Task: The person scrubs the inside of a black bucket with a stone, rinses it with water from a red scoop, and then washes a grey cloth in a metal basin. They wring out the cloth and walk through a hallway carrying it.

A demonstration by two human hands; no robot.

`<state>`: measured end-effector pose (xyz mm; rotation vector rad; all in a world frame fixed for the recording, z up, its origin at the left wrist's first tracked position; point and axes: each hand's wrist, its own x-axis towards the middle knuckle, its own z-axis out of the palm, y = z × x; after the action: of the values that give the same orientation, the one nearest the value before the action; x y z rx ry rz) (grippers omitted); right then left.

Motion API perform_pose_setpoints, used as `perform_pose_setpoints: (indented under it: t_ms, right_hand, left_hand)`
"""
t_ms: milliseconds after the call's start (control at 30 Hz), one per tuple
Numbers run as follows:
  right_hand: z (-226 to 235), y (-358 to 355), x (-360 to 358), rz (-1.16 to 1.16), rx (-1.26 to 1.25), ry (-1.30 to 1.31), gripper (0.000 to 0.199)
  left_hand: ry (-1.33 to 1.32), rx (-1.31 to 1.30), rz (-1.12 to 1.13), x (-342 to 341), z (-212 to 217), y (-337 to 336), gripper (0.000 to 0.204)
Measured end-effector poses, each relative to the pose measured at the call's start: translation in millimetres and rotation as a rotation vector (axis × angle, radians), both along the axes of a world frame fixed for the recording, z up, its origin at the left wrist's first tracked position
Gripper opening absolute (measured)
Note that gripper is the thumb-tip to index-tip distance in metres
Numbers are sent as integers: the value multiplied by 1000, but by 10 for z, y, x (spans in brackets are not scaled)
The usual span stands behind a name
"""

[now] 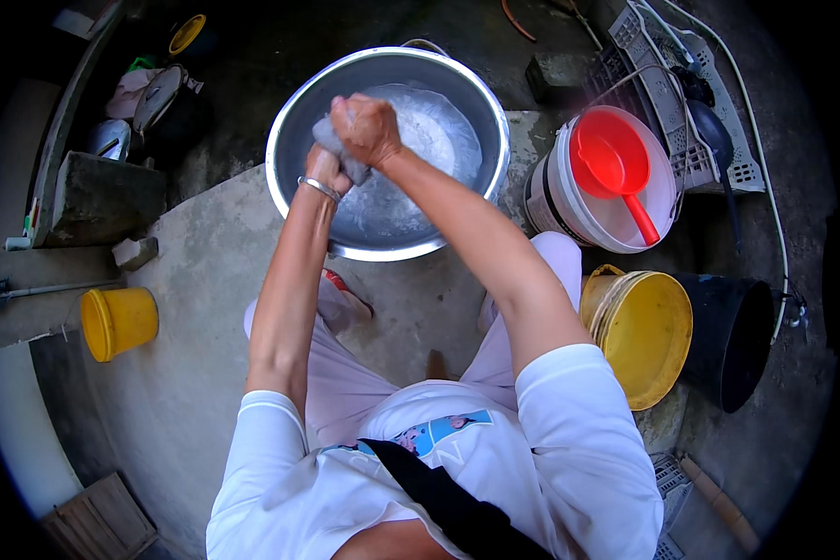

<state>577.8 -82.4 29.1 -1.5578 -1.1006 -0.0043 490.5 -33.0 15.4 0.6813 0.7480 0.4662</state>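
Note:
Between my two hands is a bunched wet grey cloth [353, 168]. My right hand [369, 129] is closed in a fist around its upper part. Just below and to the left, my left hand [325, 171], with a silver bangle at the wrist, grips the cloth too; its fingers are partly hidden. Both hands are over the left side of a big round metal basin [389, 253]. Cloudy, foamy water [439, 140] lies in the basin.
To the right stands a white bucket [549, 201] with a red dipper [610, 161] in it. Nearer are a yellow bucket [646, 336] and a black bucket [737, 345]. A grey plastic crate [700, 140] lies at far right. A small yellow bucket [121, 322] is on the left.

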Motion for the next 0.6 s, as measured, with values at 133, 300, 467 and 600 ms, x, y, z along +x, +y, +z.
perform_pose_setpoints:
  t_ms: [133,300,467,600]
  right_hand:
    - [-164,-50,422,-118,-594,34,43]
    - [-106,-342,518,-39,-1042,70,57]
    - [-198,-569,406,78,-980,-577,33]
    - [-529,-650,338,316,-1141,-639,24]
  left_hand:
    - [224,181,-55,-131,34,-88,35]
    - [725,488,-19,-240,225,-131,59]
    - [503,884,-403,-240,-102,-80,52]
    - [594,1441,-870,-106,-450,-264,62]
